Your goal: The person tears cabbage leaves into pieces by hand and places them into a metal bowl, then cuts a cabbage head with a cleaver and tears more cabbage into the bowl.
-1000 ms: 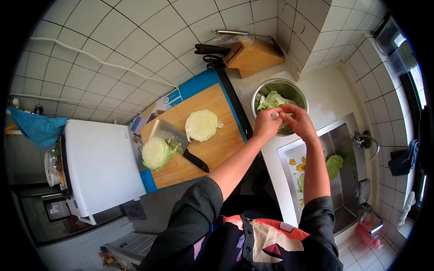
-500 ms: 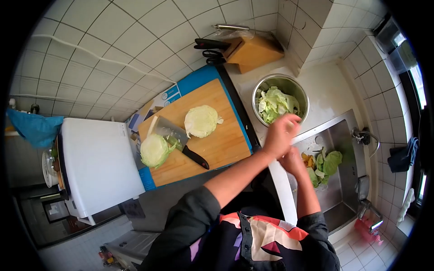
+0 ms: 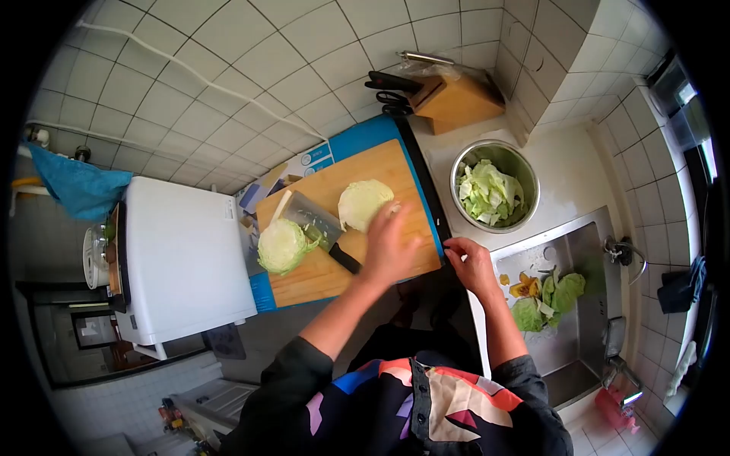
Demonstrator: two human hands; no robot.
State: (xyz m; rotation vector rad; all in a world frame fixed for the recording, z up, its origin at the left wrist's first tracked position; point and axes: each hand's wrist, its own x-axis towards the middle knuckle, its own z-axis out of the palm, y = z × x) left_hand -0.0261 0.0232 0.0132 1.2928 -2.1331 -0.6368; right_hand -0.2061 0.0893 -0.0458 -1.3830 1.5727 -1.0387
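My left hand is over the wooden cutting board, fingers spread, somewhat blurred. Its fingertips reach the right side of a cut cabbage half; whether they touch it is unclear. A second cabbage piece sits at the board's left side. Between the two lies a cleaver, its black handle partly behind my left hand. My right hand is at the counter edge near the board's right corner, fingers bent and tips slightly apart, with nothing visible in them. Torn cabbage leaves fill part of a steel bowl.
The sink on the right holds loose cabbage leaves and orange-yellow scraps. A knife block with black-handled knives and scissors stands at the back wall. A white appliance stands left of the board.
My hands have come apart from beside the bowl. The left moved left over the board toward the cabbage half; the right came down to the counter edge. The whole view shifted slightly.
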